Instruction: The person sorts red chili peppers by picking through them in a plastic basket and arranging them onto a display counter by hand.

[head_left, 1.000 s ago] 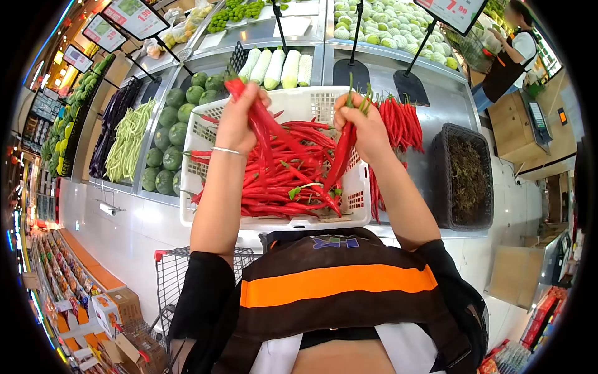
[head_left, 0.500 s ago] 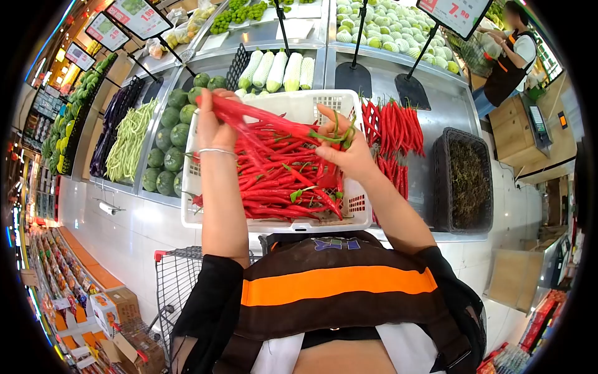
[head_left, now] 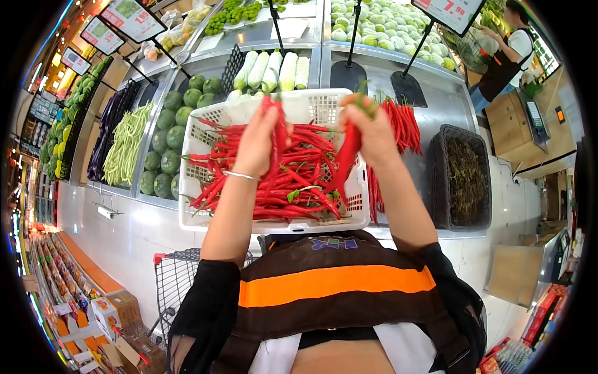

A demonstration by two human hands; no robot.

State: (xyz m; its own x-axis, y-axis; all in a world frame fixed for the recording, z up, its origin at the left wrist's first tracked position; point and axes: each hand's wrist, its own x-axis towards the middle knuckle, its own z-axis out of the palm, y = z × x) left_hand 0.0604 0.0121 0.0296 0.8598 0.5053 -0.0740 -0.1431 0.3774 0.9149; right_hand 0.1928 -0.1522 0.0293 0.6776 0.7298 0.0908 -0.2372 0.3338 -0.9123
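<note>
A white plastic crate [head_left: 187, 206] full of long red chili peppers [head_left: 293, 177] stands in front of me on the counter's edge. Above its middle, my left hand [head_left: 258, 140] is closed round some red chilies, stems up. Over the crate's right side my right hand [head_left: 369, 132] grips a bunch of red chilies by the stem end, their tips hanging down to the left. The two hands are apart. Just right of the crate, more red chilies [head_left: 402, 128] lie in rows on the metal counter, partly hidden by my right hand and forearm.
Watermelons [head_left: 167, 140], green beans [head_left: 128, 143] and dark eggplants lie left. Behind the crate are net-wrapped pale vegetables [head_left: 273, 70] and price signs on stands. A dark basket [head_left: 441, 181] stands right. A shopping cart [head_left: 171, 274] is below left; another person [head_left: 507, 59] stands back right.
My left hand has swung right and turned upright with its chilies. My right hand, open around the stems half a second ago, has closed on a bunch and risen slightly.
</note>
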